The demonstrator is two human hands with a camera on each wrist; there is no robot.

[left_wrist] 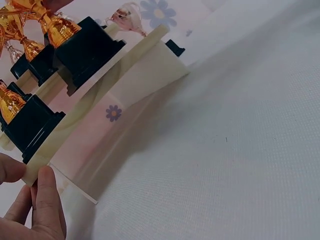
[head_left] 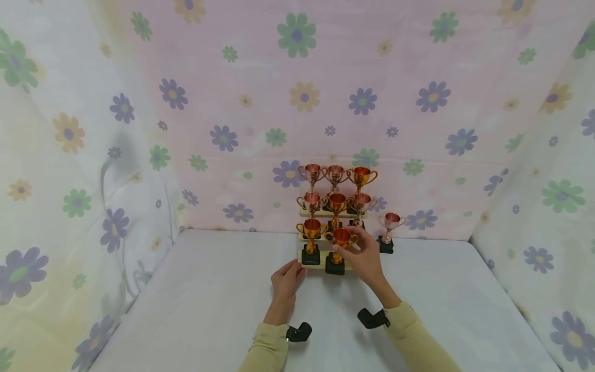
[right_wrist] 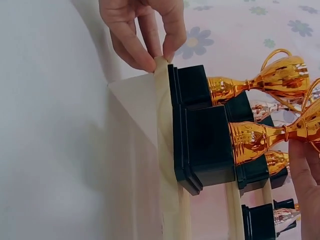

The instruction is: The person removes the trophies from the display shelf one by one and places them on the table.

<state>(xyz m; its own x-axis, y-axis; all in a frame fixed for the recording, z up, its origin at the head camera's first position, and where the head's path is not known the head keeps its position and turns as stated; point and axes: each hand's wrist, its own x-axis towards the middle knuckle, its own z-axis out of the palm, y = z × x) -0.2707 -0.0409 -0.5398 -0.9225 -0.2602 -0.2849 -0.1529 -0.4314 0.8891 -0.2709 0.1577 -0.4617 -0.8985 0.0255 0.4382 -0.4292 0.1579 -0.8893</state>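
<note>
Both arms wear pale yellow long sleeves (head_left: 413, 336) with ribbed cuffs; a small black camera mount (head_left: 372, 319) sits at each wrist.

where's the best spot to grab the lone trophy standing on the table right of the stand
Probably the thin stem of the lone trophy, between cup and black base, pinched from the right or front. It stands upright and apart from the stepped stand, so those sides are free; the cup's two handles stick out sideways and the right hand is busy at a front-row trophy.
</note>
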